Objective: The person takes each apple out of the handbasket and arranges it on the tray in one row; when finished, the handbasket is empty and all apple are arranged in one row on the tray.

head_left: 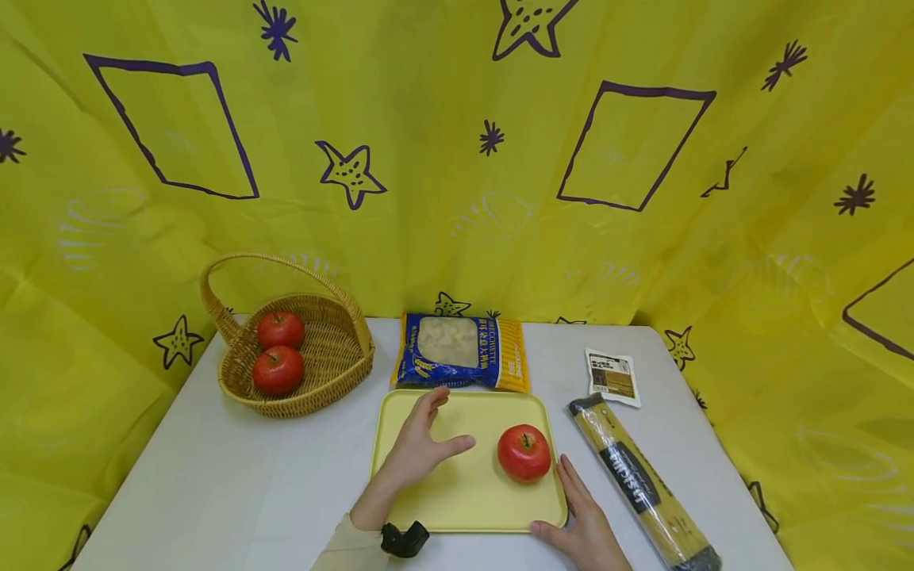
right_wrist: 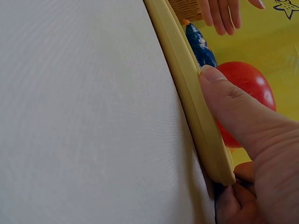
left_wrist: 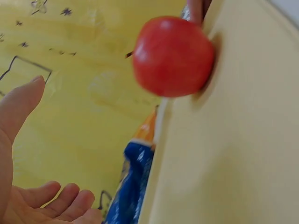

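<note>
From my end: the tray lies mid-table, near side, w/ one red apple resting on it toward the right. I've got the right hand gripping the tray's near right corner, thumb on the rim, other fingers round the outer edge. The left hand hangs over the tray's left part, thumb spread, grasping nothing, apart from the apple.

Step in hand, I'd judge: loading the tray, 1 apple on, R steadying it. Next move prob. calls for L to go far left to the basket, w/ 2 apples in it, or take the tray's left edge for a two-handed hold; can't tell which. If tilted, the apple could roll, so I'd go level. Pasta bag just past the far edge, long pack to the right; neither's held.
</note>
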A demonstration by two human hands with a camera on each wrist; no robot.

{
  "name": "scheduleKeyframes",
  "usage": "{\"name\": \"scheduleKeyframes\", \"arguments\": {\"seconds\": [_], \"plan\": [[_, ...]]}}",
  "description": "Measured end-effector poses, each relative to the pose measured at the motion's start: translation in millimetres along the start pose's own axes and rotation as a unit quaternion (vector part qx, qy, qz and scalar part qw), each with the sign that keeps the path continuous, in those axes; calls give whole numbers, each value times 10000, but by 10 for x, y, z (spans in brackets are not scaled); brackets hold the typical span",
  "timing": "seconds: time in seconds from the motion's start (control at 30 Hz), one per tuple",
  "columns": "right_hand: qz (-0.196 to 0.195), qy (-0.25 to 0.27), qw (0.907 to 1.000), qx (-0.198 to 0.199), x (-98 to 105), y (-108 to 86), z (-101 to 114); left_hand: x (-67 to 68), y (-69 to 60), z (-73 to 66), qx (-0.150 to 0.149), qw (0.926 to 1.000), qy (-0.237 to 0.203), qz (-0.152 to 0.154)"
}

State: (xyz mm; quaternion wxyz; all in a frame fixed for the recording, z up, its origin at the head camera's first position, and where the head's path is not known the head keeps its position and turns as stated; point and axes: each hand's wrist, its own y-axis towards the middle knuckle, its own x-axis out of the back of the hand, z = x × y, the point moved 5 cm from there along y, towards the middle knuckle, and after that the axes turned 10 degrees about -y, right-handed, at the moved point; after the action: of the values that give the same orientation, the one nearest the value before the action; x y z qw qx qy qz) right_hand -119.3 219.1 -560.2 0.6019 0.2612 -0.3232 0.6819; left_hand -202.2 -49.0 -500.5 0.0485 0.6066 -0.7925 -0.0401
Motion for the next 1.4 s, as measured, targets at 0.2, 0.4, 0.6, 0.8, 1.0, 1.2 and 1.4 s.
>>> {"name": "scheduleKeyframes", "arguments": {"seconds": [0.2,0.4,0.6,0.8,1.0,1.2,1.4], "plan": [[-23,36,10000,24,-3,0,0,374,-63,-116,-417,9976,-302,-457],[-49,29,10000,56,-5,-5,6,698,-157,-216,-693,9929,-444,-860],[44,65,10000,-28,-10,-2,3,944,-223,-305,-848,9872,-817,-1071],[66,45,10000,-41,-10,-2,-2,1193,-237,-441,-921,9829,-907,-1313],[67,53,10000,-47,-15,8,-12,1573,-213,-591,-836,9799,-624,-1699],[37,53,10000,0,-3,6,-6,1969,-137,-649,-698,9695,-524,-2288],[-48,9,9999,127,6,-15,7,2234,-32,-695,-469,9638,-337,-2602]]}}
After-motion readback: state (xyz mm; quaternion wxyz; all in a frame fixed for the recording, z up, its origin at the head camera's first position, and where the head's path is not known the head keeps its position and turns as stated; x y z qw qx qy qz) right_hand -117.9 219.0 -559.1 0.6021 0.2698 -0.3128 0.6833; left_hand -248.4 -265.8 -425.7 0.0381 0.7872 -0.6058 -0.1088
